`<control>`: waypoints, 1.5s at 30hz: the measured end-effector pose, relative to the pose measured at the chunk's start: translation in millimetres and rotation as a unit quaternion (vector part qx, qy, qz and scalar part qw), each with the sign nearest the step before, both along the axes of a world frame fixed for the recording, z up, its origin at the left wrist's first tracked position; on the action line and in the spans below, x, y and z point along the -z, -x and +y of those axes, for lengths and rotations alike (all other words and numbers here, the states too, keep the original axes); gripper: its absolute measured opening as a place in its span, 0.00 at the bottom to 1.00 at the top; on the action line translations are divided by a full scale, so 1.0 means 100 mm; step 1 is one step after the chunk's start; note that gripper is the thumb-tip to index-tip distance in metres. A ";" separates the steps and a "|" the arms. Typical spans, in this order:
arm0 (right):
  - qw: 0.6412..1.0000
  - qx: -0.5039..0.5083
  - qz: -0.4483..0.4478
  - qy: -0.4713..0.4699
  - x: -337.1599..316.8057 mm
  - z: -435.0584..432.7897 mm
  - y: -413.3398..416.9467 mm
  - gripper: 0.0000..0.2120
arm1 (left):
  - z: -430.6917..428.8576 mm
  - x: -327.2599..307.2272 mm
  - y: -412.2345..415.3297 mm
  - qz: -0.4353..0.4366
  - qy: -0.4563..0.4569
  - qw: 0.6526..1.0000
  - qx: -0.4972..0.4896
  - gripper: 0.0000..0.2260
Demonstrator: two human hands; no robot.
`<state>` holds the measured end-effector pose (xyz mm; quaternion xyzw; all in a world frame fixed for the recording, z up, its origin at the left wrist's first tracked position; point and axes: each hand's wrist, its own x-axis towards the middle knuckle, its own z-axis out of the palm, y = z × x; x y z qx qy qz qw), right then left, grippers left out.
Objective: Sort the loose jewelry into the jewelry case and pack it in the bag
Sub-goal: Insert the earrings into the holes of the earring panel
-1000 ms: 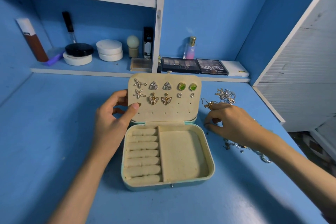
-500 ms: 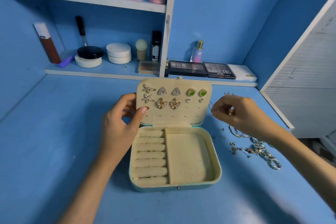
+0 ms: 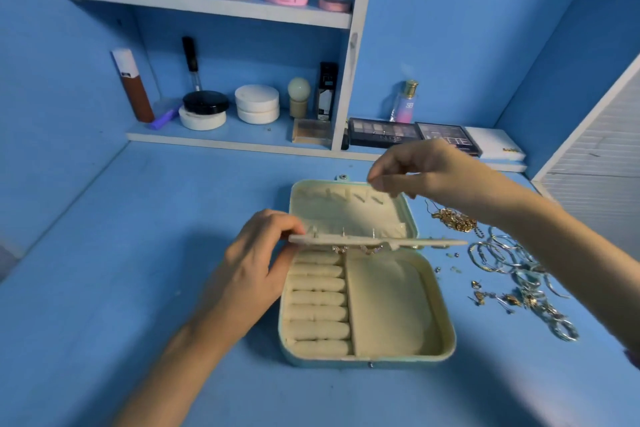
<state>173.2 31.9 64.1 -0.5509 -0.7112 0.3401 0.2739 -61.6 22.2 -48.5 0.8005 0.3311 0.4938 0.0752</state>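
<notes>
The pale green, cream-lined jewelry case (image 3: pixel 446 333) lies open on the blue surface (image 3: pixel 138 253), centre of view. My left hand (image 3: pixel 249 274) pinches the left end of the cream earring panel (image 3: pixel 363 240), which shows edge-on and level over the case. Only a few earrings (image 3: pixel 360 249) peek from beneath it, too blurred to identify. My right hand (image 3: pixel 436 173) hovers above the lid (image 3: pixel 346 208), fingertips drawn together; whether they hold anything I cannot tell. Loose jewelry lies right of the case: a tangled gold chain (image 3: pixel 453 218), silver hoops (image 3: pixel 498 253) and small pieces, partly hidden by my right forearm.
</notes>
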 end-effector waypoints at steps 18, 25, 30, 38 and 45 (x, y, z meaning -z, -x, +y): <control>0.972 -0.184 -0.037 0.140 0.15 0.21 0.46 0.03 | -0.05 0.04 0.03 0.030 -0.002 1.000 -0.002 0.06; 0.973 -0.189 -0.056 0.124 0.14 0.20 0.49 0.03 | -0.05 0.03 0.03 0.035 -0.003 0.999 -0.001 0.07; 0.973 -0.188 -0.067 0.115 0.12 0.19 0.51 0.03 | -0.05 0.03 0.02 0.032 -0.007 0.999 -0.002 0.06; 0.972 -0.197 -0.105 0.072 0.12 0.16 0.56 0.03 | -0.05 0.02 0.01 0.023 -0.015 1.000 -0.002 0.03; 0.969 -0.206 -0.102 0.095 0.07 0.19 0.59 0.06 | -0.04 0.04 0.00 0.013 -0.014 1.000 -0.017 0.05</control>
